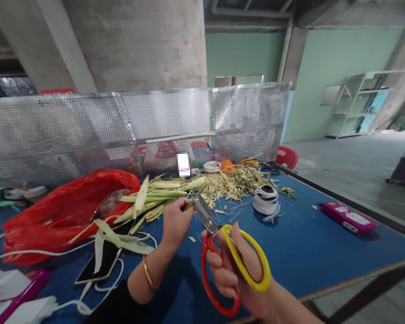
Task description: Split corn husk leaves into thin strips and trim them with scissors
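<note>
My left hand (176, 226), with a gold bangle at the wrist, pinches a thin greenish strip of corn husk (188, 205). My right hand (232, 265) is wrapped round a pair of scissors (206, 218) with one red and one yellow handle. The blades point up and left, right beside the left fingertips, at the strip. Just behind the left hand lies a bundle of long pale-green corn husks (165, 194). To its right spreads a heap of chopped husk pieces (234, 181).
A red plastic bag (67, 216) fills the table's left. Near it lie a phone (103, 261), white cables and a loose husk (124, 243). A roll of white cord (266, 201) and a purple packet (348, 218) sit right. A perforated metal screen (168, 112) borders the back.
</note>
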Action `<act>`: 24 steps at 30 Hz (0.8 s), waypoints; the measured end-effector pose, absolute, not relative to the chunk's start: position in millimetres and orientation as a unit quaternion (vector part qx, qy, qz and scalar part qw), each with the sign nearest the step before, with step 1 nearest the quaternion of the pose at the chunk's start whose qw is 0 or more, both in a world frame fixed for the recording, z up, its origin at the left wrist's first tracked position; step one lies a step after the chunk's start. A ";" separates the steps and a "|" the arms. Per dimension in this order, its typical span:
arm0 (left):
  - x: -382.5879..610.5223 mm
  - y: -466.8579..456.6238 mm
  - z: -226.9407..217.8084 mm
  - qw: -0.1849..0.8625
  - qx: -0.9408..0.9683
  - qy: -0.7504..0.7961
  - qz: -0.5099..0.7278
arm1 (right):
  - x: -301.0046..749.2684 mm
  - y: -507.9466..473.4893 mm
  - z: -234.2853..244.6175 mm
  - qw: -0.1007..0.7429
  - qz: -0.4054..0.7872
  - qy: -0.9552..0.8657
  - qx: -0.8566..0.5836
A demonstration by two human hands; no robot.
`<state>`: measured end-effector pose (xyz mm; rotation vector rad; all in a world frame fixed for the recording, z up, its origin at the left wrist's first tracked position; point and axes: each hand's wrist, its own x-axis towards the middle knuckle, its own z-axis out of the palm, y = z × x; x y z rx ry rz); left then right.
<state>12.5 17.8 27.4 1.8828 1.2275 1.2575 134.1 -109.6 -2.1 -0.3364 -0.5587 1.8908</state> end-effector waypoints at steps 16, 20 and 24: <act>9.7 24.7 27.4 0.336 0.688 0.444 0.465 | 150.9 -108.5 -7.9 0.579 0.625 -0.342 -0.397; 11.8 33.5 38.0 0.470 0.608 0.444 0.461 | 195.7 -103.4 -13.0 0.483 0.321 -0.538 -0.612; 17.9 50.1 54.2 0.683 0.487 0.387 0.384 | 228.9 -96.4 -9.9 0.251 0.074 -0.605 -0.752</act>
